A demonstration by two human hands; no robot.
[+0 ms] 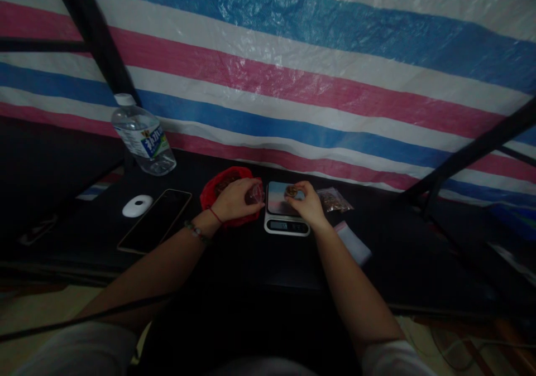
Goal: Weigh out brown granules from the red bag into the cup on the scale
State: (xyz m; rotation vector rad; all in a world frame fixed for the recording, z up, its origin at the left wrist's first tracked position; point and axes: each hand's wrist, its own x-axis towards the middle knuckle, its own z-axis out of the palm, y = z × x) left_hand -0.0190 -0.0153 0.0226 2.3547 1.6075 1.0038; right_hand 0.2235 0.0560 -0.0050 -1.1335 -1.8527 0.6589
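Note:
A small digital kitchen scale (286, 214) stands on the dark table (259, 264), with a little brown pile on its platform. My right hand (307, 203) rests over the scale's right side, fingers pinched at that brown pile (291, 191). My left hand (238, 198) is curled around a small clear cup (255, 193) beside the scale's left edge. Behind the left hand lies a red plastic bag (218, 186), opened, with brown contents showing.
A water bottle (142, 139) stands at the back left. A white oval object (137, 205) and a phone (156, 220) lie left of the red bag. A filled clear pouch (334, 199) and an empty zip bag (354, 243) lie right of the scale. A striped tarp (293, 75) backs the table.

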